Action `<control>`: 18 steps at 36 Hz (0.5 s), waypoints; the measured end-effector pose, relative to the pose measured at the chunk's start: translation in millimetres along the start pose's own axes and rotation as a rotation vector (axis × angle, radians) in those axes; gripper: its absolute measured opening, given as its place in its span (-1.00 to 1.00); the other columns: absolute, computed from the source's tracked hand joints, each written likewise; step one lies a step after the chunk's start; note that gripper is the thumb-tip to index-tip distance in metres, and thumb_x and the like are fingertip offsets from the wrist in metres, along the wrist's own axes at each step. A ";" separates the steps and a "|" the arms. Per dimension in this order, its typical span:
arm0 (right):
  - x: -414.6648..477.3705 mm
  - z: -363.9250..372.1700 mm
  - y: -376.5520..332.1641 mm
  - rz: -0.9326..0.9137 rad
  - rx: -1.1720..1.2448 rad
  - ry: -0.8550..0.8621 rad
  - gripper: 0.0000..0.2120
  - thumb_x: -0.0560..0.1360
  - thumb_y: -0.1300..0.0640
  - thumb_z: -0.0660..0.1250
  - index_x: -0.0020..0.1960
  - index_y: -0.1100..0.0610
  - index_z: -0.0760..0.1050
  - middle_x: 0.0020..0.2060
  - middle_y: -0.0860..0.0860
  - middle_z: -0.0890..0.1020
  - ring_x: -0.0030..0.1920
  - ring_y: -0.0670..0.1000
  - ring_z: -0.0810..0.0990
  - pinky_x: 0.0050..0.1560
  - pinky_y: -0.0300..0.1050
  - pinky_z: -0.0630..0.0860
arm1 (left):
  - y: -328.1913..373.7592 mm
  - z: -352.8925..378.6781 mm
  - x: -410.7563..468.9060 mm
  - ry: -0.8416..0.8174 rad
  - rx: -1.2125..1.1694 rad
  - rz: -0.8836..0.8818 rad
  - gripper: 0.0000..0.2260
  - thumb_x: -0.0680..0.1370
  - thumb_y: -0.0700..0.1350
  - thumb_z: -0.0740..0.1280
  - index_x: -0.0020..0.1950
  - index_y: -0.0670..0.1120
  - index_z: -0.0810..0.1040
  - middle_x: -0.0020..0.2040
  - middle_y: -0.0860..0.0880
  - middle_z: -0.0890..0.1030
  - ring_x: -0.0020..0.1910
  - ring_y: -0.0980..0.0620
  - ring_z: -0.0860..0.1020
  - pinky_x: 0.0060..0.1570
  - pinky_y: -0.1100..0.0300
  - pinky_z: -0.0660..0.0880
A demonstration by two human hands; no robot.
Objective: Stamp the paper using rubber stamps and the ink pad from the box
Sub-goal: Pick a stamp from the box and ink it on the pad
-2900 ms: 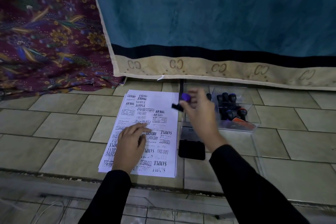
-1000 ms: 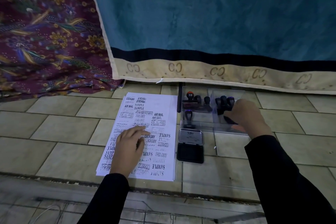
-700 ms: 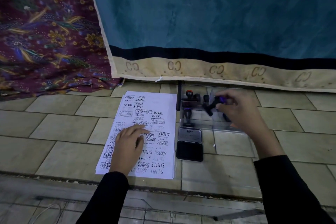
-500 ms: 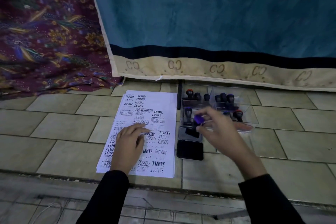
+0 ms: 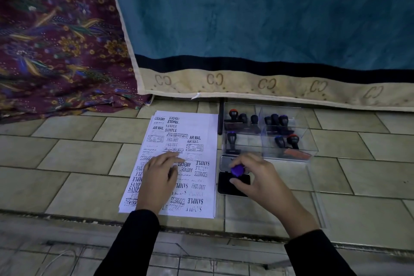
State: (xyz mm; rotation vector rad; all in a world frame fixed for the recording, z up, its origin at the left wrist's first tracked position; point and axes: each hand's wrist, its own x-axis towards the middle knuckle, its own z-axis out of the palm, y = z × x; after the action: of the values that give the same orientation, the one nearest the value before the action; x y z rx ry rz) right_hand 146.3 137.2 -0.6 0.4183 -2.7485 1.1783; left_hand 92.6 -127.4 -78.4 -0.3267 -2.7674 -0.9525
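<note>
Head view: my right hand [image 5: 257, 178] pinches the purple-topped stamp [image 5: 237, 170] over the open ink pad [image 5: 224, 185], just right of the paper [image 5: 202, 127]. Left hand [image 5: 158, 178] flat on the paper, fingers straight, gripping nothing. Clear box [image 5: 310, 141] sits behind the pad.

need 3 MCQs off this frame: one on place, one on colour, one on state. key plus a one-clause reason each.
1. Where is the stamp that the right hand grips?
A) over the paper
B) under the left hand
C) over the ink pad

2. What colour is that stamp's knob?
A) purple
B) orange
C) white

3. What is the left hand doing?
A) gripping a second stamp
B) resting flat on the paper
C) closing the ink pad's lid

Key:
1 C, the knob sits above the open black pad.
2 A, the knob shows purple between the fingers.
3 B, its fingers lie spread on the printed sheet.
</note>
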 end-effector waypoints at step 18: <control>-7.2 7.9 0.8 0.086 -0.029 0.104 -0.74 0.38 0.17 0.48 0.00 0.03 0.48 -0.09 -0.13 0.57 -0.12 -0.16 0.57 -0.05 -0.27 0.53 | -1.0 0.6 1.4 0.009 0.013 -0.001 -0.74 0.53 -0.09 0.18 0.09 0.15 0.59 0.23 0.20 0.53 0.21 0.10 0.45 0.30 0.03 0.29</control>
State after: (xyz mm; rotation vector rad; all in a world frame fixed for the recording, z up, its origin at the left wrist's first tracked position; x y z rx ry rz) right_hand 152.9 133.5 -8.1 0.2311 -2.7151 1.1434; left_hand 90.9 -127.6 -79.1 -0.3180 -2.7652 -0.9337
